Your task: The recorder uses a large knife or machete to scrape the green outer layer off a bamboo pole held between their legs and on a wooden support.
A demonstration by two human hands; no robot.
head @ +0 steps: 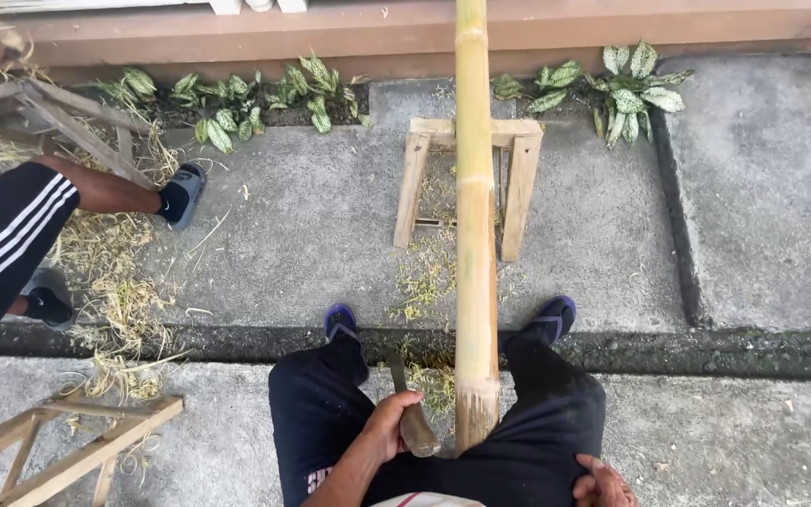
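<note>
Concrete paving, cracked by a dark seam and littered with pale shavings, spreads out below a low ledge lined with spotted leafy plants. Across it runs a long bamboo pole, its far length propped on a small wooden stand and its cut near end resting between the seated person's knees, beside dark trousers and blue sandals. At left, a second person's leg in striped shorts and a grey sandal stands amid loose straw, near a wooden frame. The left hand is clenched round the handle of a short blade, which points forward just beside the pole's butt end. The right hand lies on the right thigh at the picture's edge; its grip looks loose and holds nothing that can be seen. With the pole unheld and merely balanced on the narrow stand, a knock could likely roll or slide it off. The blade sits close to the left knee, so a slip could catch the leg.
</note>
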